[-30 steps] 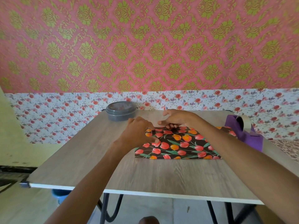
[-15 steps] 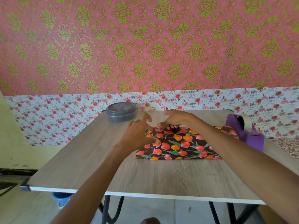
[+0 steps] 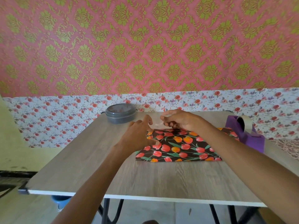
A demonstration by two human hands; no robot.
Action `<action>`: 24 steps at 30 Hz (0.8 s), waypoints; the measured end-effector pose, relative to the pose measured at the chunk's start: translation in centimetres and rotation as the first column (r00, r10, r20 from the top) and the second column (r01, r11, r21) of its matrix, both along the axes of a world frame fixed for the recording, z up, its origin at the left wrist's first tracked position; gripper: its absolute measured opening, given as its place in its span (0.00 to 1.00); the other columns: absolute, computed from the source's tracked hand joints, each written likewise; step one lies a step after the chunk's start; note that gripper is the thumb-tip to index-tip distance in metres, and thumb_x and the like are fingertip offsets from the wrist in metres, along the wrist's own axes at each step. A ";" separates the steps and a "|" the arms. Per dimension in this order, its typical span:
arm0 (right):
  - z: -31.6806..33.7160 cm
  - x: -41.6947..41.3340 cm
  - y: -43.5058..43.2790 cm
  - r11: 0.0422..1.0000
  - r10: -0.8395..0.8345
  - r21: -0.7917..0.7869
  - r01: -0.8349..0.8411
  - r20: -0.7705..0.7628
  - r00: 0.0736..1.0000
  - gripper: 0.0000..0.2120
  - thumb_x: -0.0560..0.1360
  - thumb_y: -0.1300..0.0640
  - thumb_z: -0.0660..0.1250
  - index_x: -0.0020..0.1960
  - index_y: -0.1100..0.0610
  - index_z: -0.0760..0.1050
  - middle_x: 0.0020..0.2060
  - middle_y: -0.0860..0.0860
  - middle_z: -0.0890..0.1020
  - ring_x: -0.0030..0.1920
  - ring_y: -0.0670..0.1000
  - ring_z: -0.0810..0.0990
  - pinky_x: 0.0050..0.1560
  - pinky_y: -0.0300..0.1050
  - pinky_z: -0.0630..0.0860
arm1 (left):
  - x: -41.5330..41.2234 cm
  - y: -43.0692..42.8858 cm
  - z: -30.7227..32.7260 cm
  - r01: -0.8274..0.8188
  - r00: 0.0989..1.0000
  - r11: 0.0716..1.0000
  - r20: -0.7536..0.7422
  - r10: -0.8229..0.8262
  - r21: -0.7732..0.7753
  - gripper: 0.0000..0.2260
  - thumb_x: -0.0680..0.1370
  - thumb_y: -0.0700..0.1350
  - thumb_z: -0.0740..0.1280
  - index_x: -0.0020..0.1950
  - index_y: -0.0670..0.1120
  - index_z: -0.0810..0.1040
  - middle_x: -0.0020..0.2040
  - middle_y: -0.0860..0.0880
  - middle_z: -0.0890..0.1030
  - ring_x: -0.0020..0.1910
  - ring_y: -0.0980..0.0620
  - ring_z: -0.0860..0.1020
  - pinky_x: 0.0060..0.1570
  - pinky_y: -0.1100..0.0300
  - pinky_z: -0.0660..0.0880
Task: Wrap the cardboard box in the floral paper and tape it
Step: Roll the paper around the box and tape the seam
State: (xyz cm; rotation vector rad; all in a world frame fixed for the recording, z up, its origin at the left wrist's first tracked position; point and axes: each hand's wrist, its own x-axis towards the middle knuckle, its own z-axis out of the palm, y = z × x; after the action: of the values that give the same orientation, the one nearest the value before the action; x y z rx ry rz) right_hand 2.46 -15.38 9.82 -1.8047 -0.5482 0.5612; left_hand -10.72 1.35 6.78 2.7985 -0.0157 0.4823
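Floral paper (image 3: 178,147) already covers the box on the desk (image 3: 145,178). My right grip (image 3: 181,121) pinches a clear tape strip (image 3: 156,123), left grip (image 3: 139,135) spread, empty; sealing remains.

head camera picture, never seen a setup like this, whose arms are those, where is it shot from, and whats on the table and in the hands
There is no machine here. The camera sits on a person's head and looks forward and down, so the two bare arms reaching in from below are the wearer's own. On the wooden table lies the floral paper, folded round something flat. Behind it stands a grey round lidded container, and to the right a purple tape dispenser. The right hand pinches what looks like a piece of clear tape above the paper's far edge. The left hand rests its thumb on the paper, fingers stretched toward the tape.
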 end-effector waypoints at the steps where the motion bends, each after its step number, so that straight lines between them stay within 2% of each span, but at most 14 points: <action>1: -0.1 -0.1 0.1 1.000 -0.009 -0.013 0.009 0.011 1.000 0.30 0.75 0.56 0.72 0.72 0.64 0.66 0.31 0.50 0.78 0.26 0.42 0.69 0.29 0.34 0.65 | 0.0 0.0 0.0 0.001 1.000 1.000 -0.002 -0.001 0.000 0.30 0.68 0.58 0.77 0.59 0.56 0.62 0.59 0.50 0.80 0.54 0.48 0.77 0.61 0.46 0.74; 7: 0.1 -0.7 0.6 0.987 -0.005 -0.160 0.027 0.138 0.990 0.36 0.74 0.55 0.74 0.75 0.64 0.62 0.27 0.48 0.80 0.25 0.43 0.70 0.30 0.35 0.66 | 0.0 0.0 -0.1 -0.002 1.000 1.000 0.008 0.002 0.003 0.29 0.68 0.58 0.77 0.59 0.54 0.63 0.57 0.49 0.81 0.53 0.49 0.78 0.61 0.47 0.74; 11: 0.5 -1.3 1.2 0.950 0.048 -0.310 0.026 0.227 0.973 0.34 0.75 0.55 0.74 0.74 0.64 0.63 0.32 0.51 0.81 0.30 0.47 0.73 0.32 0.37 0.68 | 0.1 0.0 -0.1 -0.004 1.000 1.000 0.002 0.004 0.011 0.29 0.67 0.59 0.77 0.57 0.55 0.63 0.58 0.50 0.81 0.54 0.49 0.77 0.61 0.47 0.74; 15: 0.9 -1.5 2.1 0.879 0.094 -0.474 0.047 0.269 0.958 0.30 0.75 0.54 0.74 0.70 0.68 0.69 0.36 0.55 0.79 0.30 0.49 0.70 0.29 0.38 0.65 | 0.2 0.2 -0.2 -0.004 1.000 0.999 0.000 0.004 0.043 0.29 0.67 0.62 0.76 0.58 0.56 0.64 0.57 0.51 0.81 0.54 0.49 0.77 0.60 0.48 0.74; 19: 1.1 -1.4 3.4 0.747 0.172 -0.664 0.031 0.237 0.956 0.28 0.80 0.50 0.67 0.73 0.63 0.66 0.33 0.52 0.70 0.31 0.48 0.65 0.30 0.39 0.60 | 0.4 0.2 -0.2 -0.002 1.000 0.996 -0.003 0.002 0.092 0.27 0.68 0.63 0.75 0.58 0.56 0.66 0.56 0.51 0.81 0.55 0.49 0.75 0.60 0.51 0.72; 20: 1.0 -1.2 3.6 0.721 0.176 -0.691 0.044 0.244 0.954 0.24 0.79 0.48 0.66 0.70 0.61 0.71 0.32 0.52 0.69 0.31 0.49 0.65 0.31 0.40 0.60 | 0.3 0.2 -0.1 -0.004 1.000 0.995 0.001 0.004 0.102 0.27 0.68 0.62 0.75 0.58 0.55 0.66 0.56 0.51 0.81 0.55 0.49 0.75 0.60 0.52 0.72; 21: 1.0 -1.0 3.6 0.697 0.167 -0.713 0.073 0.261 0.951 0.17 0.78 0.45 0.67 0.60 0.57 0.78 0.32 0.51 0.69 0.31 0.49 0.65 0.32 0.41 0.60 | 0.3 0.2 -0.1 -0.007 1.000 0.994 0.003 0.007 0.108 0.27 0.68 0.63 0.75 0.58 0.55 0.66 0.56 0.51 0.81 0.55 0.50 0.75 0.59 0.52 0.71; 22: 0.9 -0.8 3.7 0.686 0.162 -0.721 0.093 0.277 0.947 0.15 0.77 0.42 0.68 0.46 0.55 0.79 0.30 0.51 0.69 0.30 0.49 0.65 0.32 0.41 0.60 | 0.3 0.2 -0.1 -0.011 1.000 0.994 0.006 0.010 0.113 0.27 0.68 0.63 0.75 0.57 0.55 0.65 0.56 0.51 0.80 0.55 0.50 0.74 0.59 0.53 0.71; 23: 0.9 -0.5 3.6 0.670 0.162 -0.736 0.098 0.273 0.948 0.20 0.76 0.40 0.69 0.37 0.55 0.75 0.28 0.50 0.69 0.29 0.49 0.65 0.32 0.41 0.60 | 0.3 0.2 -0.2 -0.016 1.000 0.993 0.007 0.016 0.116 0.27 0.68 0.63 0.75 0.57 0.56 0.65 0.56 0.51 0.80 0.55 0.49 0.74 0.58 0.53 0.71; 24: 1.0 -0.5 3.6 0.644 0.161 -0.758 0.102 0.264 0.951 0.23 0.75 0.38 0.69 0.33 0.56 0.71 0.26 0.49 0.69 0.27 0.49 0.64 0.32 0.41 0.61 | 0.3 0.2 -0.2 -0.022 1.000 0.993 0.006 0.022 0.119 0.27 0.68 0.63 0.75 0.57 0.56 0.65 0.56 0.51 0.80 0.55 0.49 0.74 0.59 0.53 0.71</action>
State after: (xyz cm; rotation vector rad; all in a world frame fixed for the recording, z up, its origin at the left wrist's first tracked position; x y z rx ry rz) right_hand 1.97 -11.82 10.77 -2.7520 -0.5979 0.5803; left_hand -10.43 1.57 6.62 2.9167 -0.0151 0.5090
